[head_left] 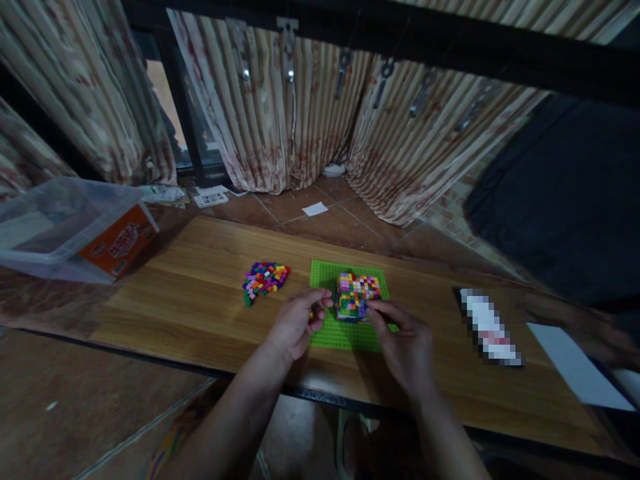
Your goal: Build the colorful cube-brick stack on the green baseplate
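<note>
A block built from many small coloured building bricks (359, 285) stands on a green studded baseplate (325, 337). My right hand (407, 337) is at the block's near right side, thumb and forefinger pinched together at its top. Whatever sits between those fingertips is too small to make out. Left of the block, my left hand (300, 323) hovers over the baseplate's edge with its fingers curled. A small yellow piece, seemingly a brick, shows between them. Farther left, a loose pile of coloured bricks (266, 279) lies on the wooden table (190, 300).
A clear plastic bin (65, 260) with an orange label stands left of the table. On the right lie a blurred-out flat object (490, 327) and a white sheet (575, 360). Striped curtains (295, 133) hang behind, above a tiled floor with scattered papers.
</note>
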A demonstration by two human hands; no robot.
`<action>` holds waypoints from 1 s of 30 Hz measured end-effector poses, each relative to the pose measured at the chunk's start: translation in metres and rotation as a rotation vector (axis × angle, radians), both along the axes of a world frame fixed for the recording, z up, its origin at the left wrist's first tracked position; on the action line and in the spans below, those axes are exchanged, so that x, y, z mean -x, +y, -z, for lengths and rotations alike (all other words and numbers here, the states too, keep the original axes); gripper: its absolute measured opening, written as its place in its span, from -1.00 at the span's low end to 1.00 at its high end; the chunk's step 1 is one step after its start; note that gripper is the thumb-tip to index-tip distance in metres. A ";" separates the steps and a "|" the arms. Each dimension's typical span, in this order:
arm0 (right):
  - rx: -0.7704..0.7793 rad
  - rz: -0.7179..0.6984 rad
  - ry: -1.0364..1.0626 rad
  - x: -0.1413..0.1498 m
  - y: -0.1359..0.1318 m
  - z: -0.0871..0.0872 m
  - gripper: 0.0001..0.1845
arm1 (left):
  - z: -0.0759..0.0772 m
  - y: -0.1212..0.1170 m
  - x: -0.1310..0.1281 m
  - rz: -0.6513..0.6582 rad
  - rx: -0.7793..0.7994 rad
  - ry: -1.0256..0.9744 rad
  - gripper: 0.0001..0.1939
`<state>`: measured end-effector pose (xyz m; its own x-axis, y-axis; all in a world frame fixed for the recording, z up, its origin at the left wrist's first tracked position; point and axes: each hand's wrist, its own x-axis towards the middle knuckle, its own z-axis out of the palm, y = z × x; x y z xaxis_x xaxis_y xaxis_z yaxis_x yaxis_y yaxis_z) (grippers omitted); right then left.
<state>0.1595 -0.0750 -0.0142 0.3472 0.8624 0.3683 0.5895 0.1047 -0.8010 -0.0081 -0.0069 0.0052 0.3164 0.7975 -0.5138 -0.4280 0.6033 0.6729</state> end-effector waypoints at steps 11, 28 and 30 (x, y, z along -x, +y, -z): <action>-0.055 -0.062 -0.427 0.006 0.005 -0.005 -0.84 | 0.002 0.000 -0.001 0.028 -0.061 0.025 -0.85; 0.017 0.077 -0.129 0.002 0.003 -0.001 -0.77 | 0.003 -0.001 -0.001 0.014 -0.085 0.025 -0.85; 0.029 0.113 -0.092 0.004 0.004 -0.002 -0.74 | 0.003 -0.001 -0.001 0.018 -0.086 0.024 -0.85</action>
<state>0.1557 -0.0709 -0.0123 0.4086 0.8306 0.3783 0.6674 0.0109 -0.7446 -0.0067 -0.0079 0.0022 0.3199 0.8329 -0.4516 -0.4006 0.5508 0.7322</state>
